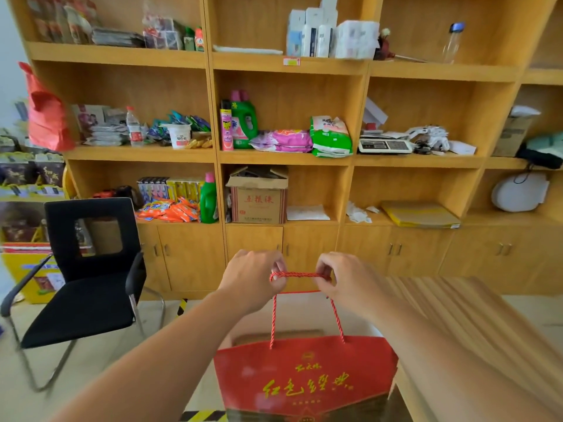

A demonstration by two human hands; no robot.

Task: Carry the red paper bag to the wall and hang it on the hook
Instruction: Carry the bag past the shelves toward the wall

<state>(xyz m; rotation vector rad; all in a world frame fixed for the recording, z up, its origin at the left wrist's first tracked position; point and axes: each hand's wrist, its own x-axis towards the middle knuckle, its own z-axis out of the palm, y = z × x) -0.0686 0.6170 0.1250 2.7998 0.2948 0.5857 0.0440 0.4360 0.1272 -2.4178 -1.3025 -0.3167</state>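
Note:
The red paper bag (306, 379) with yellow lettering hangs in the air at the bottom centre, held by its red rope handles (297, 275). My left hand (253, 277) pinches the left end of the stretched rope. My right hand (341, 278) pinches the right end. The rope runs taut between the two hands, and two strands drop to the bag's top edge. No hook shows in this view. At the far left, a red plastic bag (45, 117) hangs by the shelf unit's side.
A large wooden shelf unit (289, 158) full of goods faces me, with cabinet doors below. A black chair (88, 269) stands at the left on the tiled floor. A wooden table (475, 324) lies at the right. Stacked boxes sit at far left.

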